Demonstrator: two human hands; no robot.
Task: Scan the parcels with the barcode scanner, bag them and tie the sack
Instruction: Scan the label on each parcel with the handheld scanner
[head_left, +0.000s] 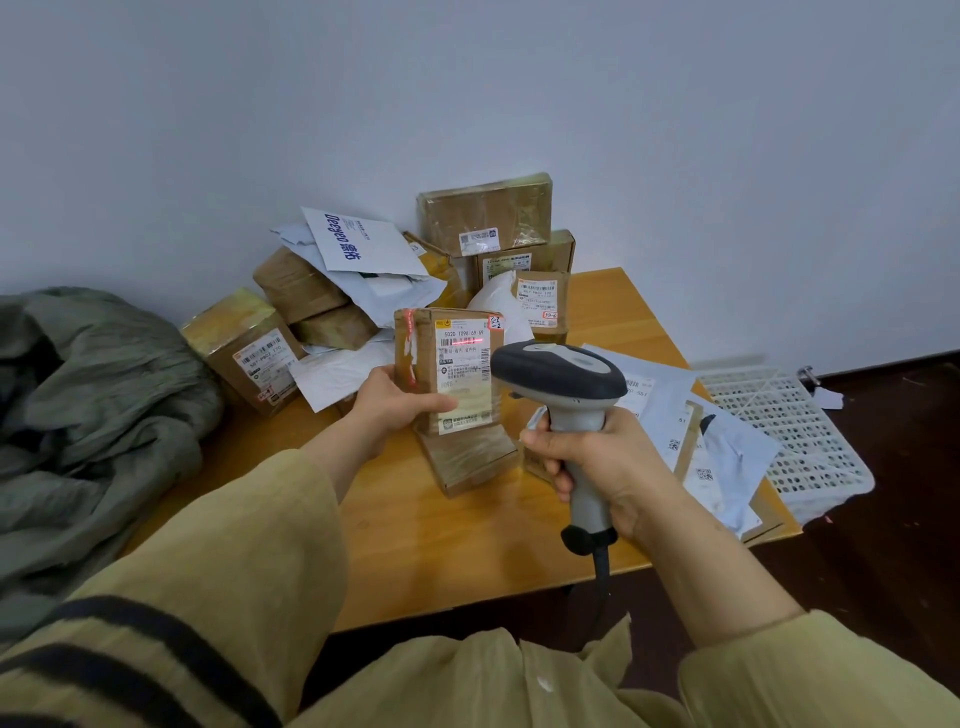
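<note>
Head view: left hand (395, 402) holds a taped cardboard parcel (452, 374) upright above the desk (467, 551), label facing the camera, fingers (376, 373) clamped on its left edge. Right hand (597, 457) is wrapped tight around the grip of the barcode scanner (566, 384), head aimed at the parcel. Red scan line (470, 341) sits across the label's top barcode. Flat carton (467, 465) lies just below the held parcel. More parcels piled at the back (483, 218). Grey-green sack (93, 405) slumped at the desk's left, white perforated tray (795, 431) on the right.
</note>
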